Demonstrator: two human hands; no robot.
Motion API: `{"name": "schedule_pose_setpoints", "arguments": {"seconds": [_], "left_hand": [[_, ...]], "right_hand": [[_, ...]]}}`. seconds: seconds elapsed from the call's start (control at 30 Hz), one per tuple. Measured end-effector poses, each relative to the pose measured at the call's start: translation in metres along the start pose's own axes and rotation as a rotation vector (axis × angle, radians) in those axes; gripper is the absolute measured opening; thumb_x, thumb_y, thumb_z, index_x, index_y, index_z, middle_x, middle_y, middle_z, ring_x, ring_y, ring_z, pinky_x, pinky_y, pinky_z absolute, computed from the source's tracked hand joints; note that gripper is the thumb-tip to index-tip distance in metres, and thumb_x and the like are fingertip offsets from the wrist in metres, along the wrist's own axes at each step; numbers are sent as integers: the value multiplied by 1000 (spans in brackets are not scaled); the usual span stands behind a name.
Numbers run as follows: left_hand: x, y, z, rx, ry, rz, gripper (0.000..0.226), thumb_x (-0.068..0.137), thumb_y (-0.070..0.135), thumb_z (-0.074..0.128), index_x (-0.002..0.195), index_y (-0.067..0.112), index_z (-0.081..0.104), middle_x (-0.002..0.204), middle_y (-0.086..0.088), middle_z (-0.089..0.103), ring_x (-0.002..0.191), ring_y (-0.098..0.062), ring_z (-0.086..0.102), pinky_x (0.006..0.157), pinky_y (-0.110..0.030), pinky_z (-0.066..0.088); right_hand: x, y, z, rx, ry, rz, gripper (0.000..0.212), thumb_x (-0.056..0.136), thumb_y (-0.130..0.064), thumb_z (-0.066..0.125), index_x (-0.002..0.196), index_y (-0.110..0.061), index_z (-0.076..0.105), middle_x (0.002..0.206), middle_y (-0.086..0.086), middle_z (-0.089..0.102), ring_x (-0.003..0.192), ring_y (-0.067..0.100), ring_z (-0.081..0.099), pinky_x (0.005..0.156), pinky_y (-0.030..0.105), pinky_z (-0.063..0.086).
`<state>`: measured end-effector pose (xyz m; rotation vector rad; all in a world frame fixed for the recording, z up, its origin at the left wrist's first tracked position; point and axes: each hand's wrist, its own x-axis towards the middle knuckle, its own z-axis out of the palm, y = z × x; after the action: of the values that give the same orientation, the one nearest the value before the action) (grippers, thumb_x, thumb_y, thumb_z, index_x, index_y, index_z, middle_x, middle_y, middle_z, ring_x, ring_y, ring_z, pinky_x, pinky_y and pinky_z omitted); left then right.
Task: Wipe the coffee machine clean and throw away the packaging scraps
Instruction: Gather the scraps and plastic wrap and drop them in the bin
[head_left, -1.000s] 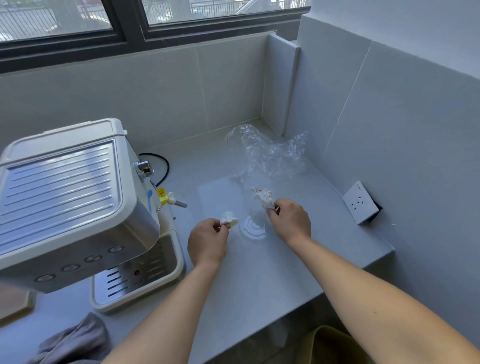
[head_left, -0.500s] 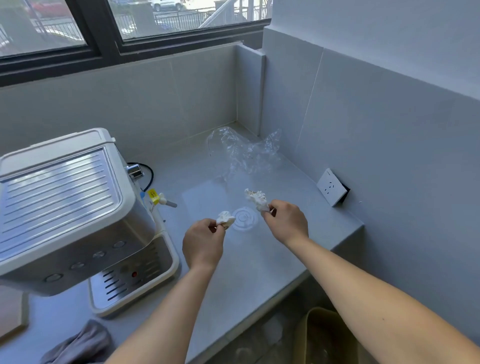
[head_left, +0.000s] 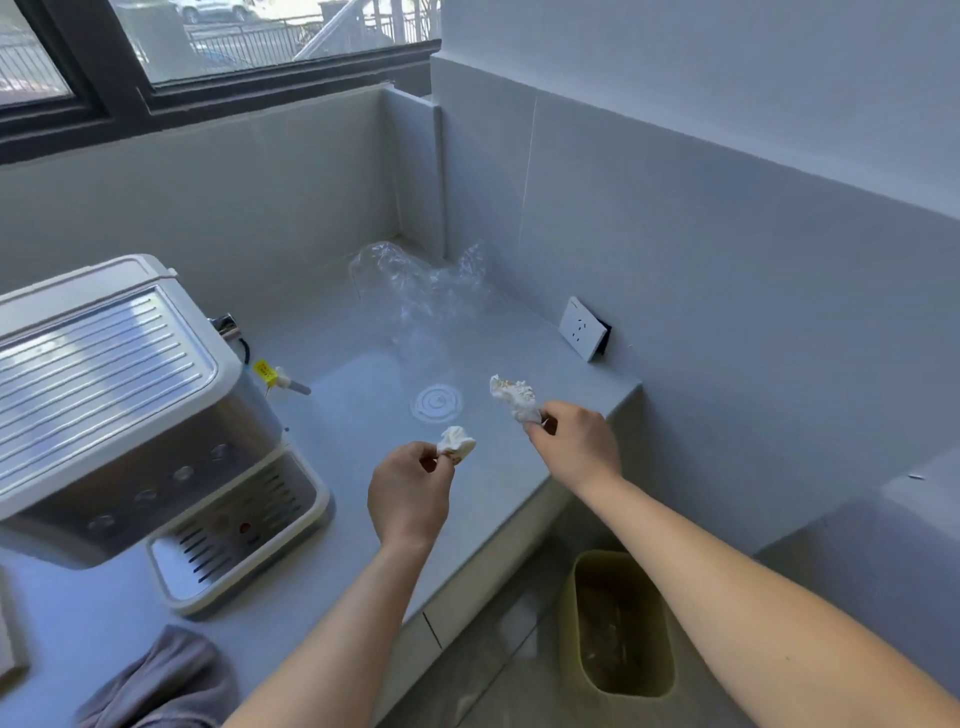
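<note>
White crumpled scrap (head_left: 515, 397) pinched in our right hand (head_left: 576, 446), long axis pointing up-left away from fingertips. Smaller scrap (head_left: 456, 443) (balled, no clear axis) pinched in left hand (head_left: 409, 491). Coffee machine (head_left: 119, 410) sits left of both hands; bin (head_left: 621, 623) below right forearm.

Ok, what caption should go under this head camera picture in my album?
Each hand pinches a white scrap: left hand, right hand, above the counter beside the coffee machine.

White scraps (head_left: 457, 445), cream coffee machine (head_left: 130, 395) (ribbed silver top), grey cloth (head_left: 166, 680)
</note>
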<state>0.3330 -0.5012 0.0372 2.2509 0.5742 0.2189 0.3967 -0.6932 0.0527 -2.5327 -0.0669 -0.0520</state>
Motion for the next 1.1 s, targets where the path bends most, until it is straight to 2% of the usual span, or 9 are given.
{"name": "schedule_pose_setpoints", "arguments": {"seconds": [0.13,0.27,0.4,0.5,0.67,0.73,0.83,1.0,1.1], "left_hand": [[-34,11,26,-54,-53,61,12,86,27,63,78,22,71,75,6,65,71,-12,59,60,-32,45],[-75,15,67,-64,-94,160,10,87,29,67,79,25,71,75,10,65,70,-9,58,60,-31,46],[-115,10,117,-30,-142,160,6,88,34,68,86,32,72,78,16,64,72,-3,57,57,-19,36],[-138,-2,157,29,-187,91,8,89,36,65,83,33,69,76,17,61,70,-1,55,55,-21,37],[-166,-20,214,119,-292,-107,19,89,38,60,73,29,65,70,9,62,65,-9,57,52,-30,42],[-174,-27,235,132,-335,-173,17,89,35,60,77,27,68,69,6,65,65,-11,60,55,-32,45],[-180,-41,267,171,-382,-232,14,91,34,60,87,27,71,72,6,67,67,-13,61,52,-28,40],[-183,-60,322,210,-382,-276,14,93,35,63,98,28,74,77,11,67,63,-5,58,48,-21,34],[-187,-75,350,238,-404,-266,16,94,33,61,100,27,75,80,10,71,63,-6,59,48,-20,36]], "right_hand": [[-33,37,-16,8,52,17,40,91,-48,57,67,-17,52,64,-5,55,62,19,53,50,34,41],[-66,92,-25,40,108,42,29,91,-46,59,73,-23,58,70,-9,60,64,11,56,52,35,50],[-99,158,-23,63,127,101,18,90,-45,63,82,-28,63,75,-17,62,66,5,59,51,22,49],[-121,206,-13,37,32,173,17,89,-43,64,80,-29,63,72,-17,60,64,3,57,49,16,38],[-140,272,6,-51,-155,347,21,89,-41,62,73,-28,59,65,-12,60,60,7,56,46,23,35],[-140,292,17,-70,-199,428,26,88,-41,61,68,-25,57,61,-8,59,56,8,55,44,24,33],[-134,315,39,-112,-251,496,30,90,-39,60,64,-23,57,58,-6,58,54,10,54,43,24,32],[-122,350,77,-185,-350,541,24,91,-38,57,73,-24,63,66,-4,62,61,16,60,49,25,44],[-121,373,94,-218,-390,581,23,91,-36,57,77,-22,68,70,-3,64,66,20,62,51,26,44]]}}
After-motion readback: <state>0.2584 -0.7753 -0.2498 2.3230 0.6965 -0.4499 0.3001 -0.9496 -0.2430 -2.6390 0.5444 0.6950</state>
